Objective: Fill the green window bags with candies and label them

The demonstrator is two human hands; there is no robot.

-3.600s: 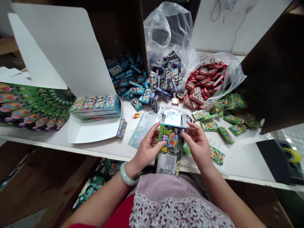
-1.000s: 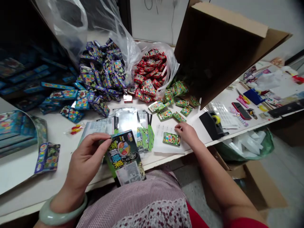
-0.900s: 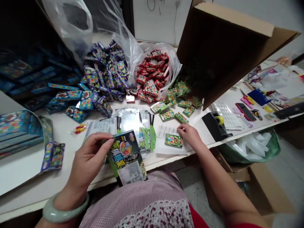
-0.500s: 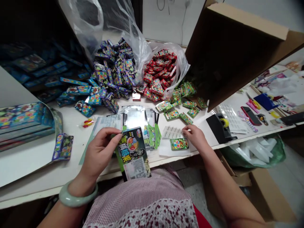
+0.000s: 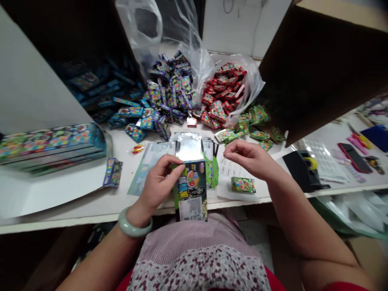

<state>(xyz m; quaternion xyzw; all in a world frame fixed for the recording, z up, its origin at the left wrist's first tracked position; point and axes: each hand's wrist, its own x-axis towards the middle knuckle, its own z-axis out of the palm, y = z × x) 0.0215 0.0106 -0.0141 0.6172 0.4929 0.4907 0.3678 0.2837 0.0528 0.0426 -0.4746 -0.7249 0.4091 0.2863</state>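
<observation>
My left hand (image 5: 159, 182) pinches the upper left edge of a flat black and green printed candy box (image 5: 192, 190) with colourful lettering. The box hangs over the table's front edge, close to the apron. My right hand (image 5: 247, 158) is closed in a pinch above a white sheet of small printed labels (image 5: 228, 170); whatever is between its fingertips is too small to make out. Just below this hand lies a small green candy box (image 5: 243, 184) on white paper. Behind the held box, more black and green flat boxes (image 5: 212, 169) lie stacked under a shiny clear piece.
Heaps of purple boxes (image 5: 172, 89), red boxes (image 5: 224, 91) in a clear bag and green packs (image 5: 257, 115) line the back. Blue boxes (image 5: 130, 111) spill from a carton at left. A black tape dispenser (image 5: 300, 169) stands right, below a cardboard flap (image 5: 327, 68).
The camera view has swung, shifting the scene to the right. My right hand has lifted off the label sheet, its fingers pinched. The box in my left hand now hangs straighter.
</observation>
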